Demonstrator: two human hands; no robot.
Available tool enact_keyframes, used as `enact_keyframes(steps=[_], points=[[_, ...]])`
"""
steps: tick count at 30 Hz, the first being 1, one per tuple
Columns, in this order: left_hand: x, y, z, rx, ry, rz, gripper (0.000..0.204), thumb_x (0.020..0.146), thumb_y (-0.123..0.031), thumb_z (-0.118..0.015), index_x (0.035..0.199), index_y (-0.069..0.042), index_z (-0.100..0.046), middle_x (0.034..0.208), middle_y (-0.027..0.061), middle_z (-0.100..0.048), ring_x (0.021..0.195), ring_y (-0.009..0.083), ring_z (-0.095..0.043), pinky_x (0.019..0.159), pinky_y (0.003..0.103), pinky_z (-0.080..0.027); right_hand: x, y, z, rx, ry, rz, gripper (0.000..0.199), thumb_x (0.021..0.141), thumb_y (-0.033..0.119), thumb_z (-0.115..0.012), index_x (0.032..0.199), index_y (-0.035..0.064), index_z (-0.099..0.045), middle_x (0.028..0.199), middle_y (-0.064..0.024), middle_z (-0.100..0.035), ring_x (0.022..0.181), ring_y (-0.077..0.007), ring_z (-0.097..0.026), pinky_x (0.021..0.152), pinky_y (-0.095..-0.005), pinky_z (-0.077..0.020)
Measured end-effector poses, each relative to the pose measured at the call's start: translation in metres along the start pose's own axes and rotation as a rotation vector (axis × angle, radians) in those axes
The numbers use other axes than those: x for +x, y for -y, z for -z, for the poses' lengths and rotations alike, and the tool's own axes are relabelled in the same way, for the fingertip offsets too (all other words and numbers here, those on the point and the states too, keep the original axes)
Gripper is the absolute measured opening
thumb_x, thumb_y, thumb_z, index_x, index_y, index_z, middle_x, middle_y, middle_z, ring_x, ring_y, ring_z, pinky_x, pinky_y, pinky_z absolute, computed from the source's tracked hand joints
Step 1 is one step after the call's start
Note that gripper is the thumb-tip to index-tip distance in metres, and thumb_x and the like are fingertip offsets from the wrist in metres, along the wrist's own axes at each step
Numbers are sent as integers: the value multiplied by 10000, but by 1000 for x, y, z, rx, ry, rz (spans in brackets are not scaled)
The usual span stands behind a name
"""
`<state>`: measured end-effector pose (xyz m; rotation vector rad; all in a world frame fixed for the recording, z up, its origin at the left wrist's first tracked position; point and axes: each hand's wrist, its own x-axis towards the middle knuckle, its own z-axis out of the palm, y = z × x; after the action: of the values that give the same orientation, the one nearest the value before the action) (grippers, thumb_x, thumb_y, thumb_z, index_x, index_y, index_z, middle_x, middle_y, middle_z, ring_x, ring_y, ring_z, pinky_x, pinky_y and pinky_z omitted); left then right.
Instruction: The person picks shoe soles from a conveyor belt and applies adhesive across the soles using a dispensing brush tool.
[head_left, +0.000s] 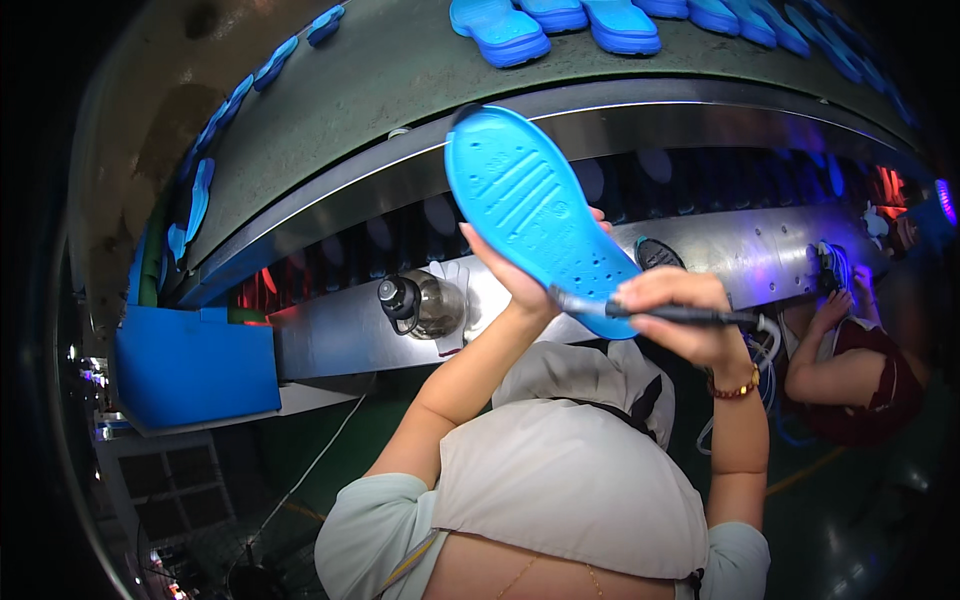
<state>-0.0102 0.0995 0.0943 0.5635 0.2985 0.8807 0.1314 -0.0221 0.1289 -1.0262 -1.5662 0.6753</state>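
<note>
A bright blue shoe sole [530,205] is held up in front of me, its toe end pointing away. My left hand [515,280] is closed around the sole's edge from underneath, with fingertips showing on the far side. My right hand [690,310] grips a black-handled brush [690,316] with a pale tip, and a light tube trails from its back end. The brush tip lies over the near heel end of the sole, close to my left thumb; whether it touches the surface I cannot tell.
Beyond a metal rail, a dark green belt [330,120] carries several blue soles [620,25]. On the metal shelf [335,335] stands a bottle with a black lid [425,305], beside a black shoe-shaped piece [655,252]. A blue box [200,365] is at left; a co-worker's arm [840,375] at right.
</note>
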Motion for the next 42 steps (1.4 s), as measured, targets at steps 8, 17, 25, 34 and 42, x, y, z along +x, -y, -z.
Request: enact_keyframes(steps=[8,17,25,34,42], points=[[9,-19,-7,-86,72,-109,1062,648,-853,-78,1173,-1,-432,941,237,-577,816,346,-586,735,450,-485,-8,3,4,-8,16,-23,202,655,-33,-681,853,-16,-648,885,-130,-655,856,-235,-629,802,-326,-481],[4,-36,-2,-25,173,-123,1026,670,-839,-122,1210,-18,-418,1006,236,-551,844,349,-568,762,475,-463,-20,-8,5,112,70,-74,189,675,-8,-663,862,-25,-646,912,-145,-644,913,-273,-589,852,-360,-443],[-26,-3,-20,-141,301,18,886,786,-707,-282,1325,-4,-267,1267,206,-404,1093,331,-481,879,455,-436,-32,-23,-32,804,-380,-327,232,809,50,-575,1014,-47,-530,996,-203,-598,951,-286,-595,828,-407,-502],[-6,-25,12,113,405,419,492,846,-305,-499,1232,-11,-415,1124,149,-544,989,231,-569,865,343,-460,-19,10,3,129,-27,-314,212,692,-60,-653,902,-37,-641,909,-158,-655,852,-208,-642,759,-276,-502],[-4,-35,-2,209,242,814,523,827,-335,-523,1221,-2,-442,1091,171,-552,943,226,-582,803,351,-485,-11,32,24,-43,207,-106,209,684,10,-693,887,-1,-643,916,-135,-656,881,-238,-640,775,-304,-510]])
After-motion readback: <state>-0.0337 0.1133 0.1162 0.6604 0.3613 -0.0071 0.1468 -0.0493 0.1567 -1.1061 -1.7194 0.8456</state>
